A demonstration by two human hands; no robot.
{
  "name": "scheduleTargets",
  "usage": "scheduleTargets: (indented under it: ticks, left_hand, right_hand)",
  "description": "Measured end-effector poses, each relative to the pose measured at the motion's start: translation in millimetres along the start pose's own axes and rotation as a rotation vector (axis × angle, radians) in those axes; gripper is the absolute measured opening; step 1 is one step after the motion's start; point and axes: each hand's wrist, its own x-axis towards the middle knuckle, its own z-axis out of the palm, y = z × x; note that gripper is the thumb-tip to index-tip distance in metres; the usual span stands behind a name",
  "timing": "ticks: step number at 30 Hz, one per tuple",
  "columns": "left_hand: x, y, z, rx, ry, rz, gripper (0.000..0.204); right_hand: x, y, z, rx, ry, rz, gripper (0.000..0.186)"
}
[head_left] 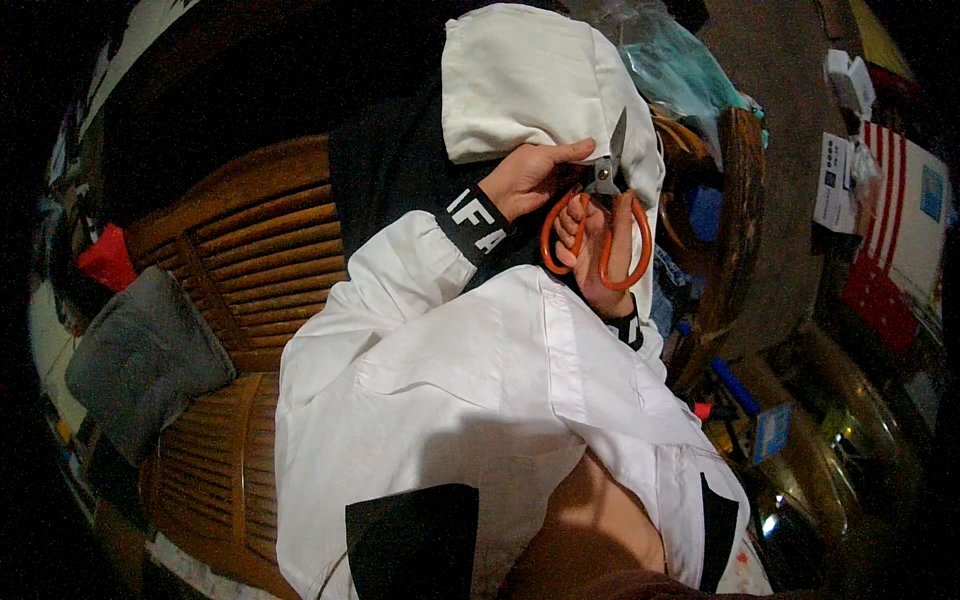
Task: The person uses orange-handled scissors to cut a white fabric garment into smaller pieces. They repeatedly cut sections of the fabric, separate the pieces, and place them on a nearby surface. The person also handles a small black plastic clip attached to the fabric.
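Observation:
My right hand [604,245] grips a pair of scissors [604,172] by its orange loop handles, with the metal blades pointing up and away from me over white cloth. Just left of the blades, my left hand [525,180] pinches the near edge of the white cloth [525,85], thumb on top and fingers partly hidden underneath. That cloth lies bunched over dark fabric [385,165] across my lap. I cannot tell whether the blades touch the cloth. White sleeves with black cuffs cover both my forearms.
On the left stands a brown slatted wooden bench [275,245] with a grey cushion [150,355] on it. A wooden armrest [738,190] rises on the right, near a clear plastic bag [670,60]. Farther right sits a red-and-white striped box [905,200].

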Motion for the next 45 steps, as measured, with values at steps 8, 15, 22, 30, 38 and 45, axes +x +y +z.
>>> scheduleTargets:
  ticks: [8, 15, 22, 30, 38, 45]
  left_hand:
    - [-5.4, -2.8, 4.9, 0.036, 0.043, -0.010, 0.030]
    - [-2.9, -6.3, -0.8, 0.022, 0.033, 0.020, 0.030]
    - [-0.8, -0.8, -6.0, 0.017, -0.018, -0.070, 0.028]
    - [7.1, 1.0, -42.7, -0.049, -0.399, -0.325, 0.032]
    - [-4.1, -8.0, -11.0, -0.002, -0.086, -0.068, 0.031]
    - [-1.7, -6.8, -28.2, 0.022, -0.282, -0.158, 0.030]
  right_hand:
    - [-9.7, 1.3, 4.4, -0.180, 0.123, 0.012, 0.059]
    - [-11.5, 9.4, 4.2, -0.260, 0.158, 0.018, 0.057]
    - [-3.7, 11.5, -9.0, -0.129, 0.017, 0.005, 0.059]
    - [5.0, 0.2, 4.7, 0.022, -0.040, 0.031, 0.069]
    - [-5.1, 3.0, -1.6, 0.352, -0.179, 0.152, 0.073]
    - [4.4, -3.1, 0.2, 0.114, -0.051, 0.047, 0.075]
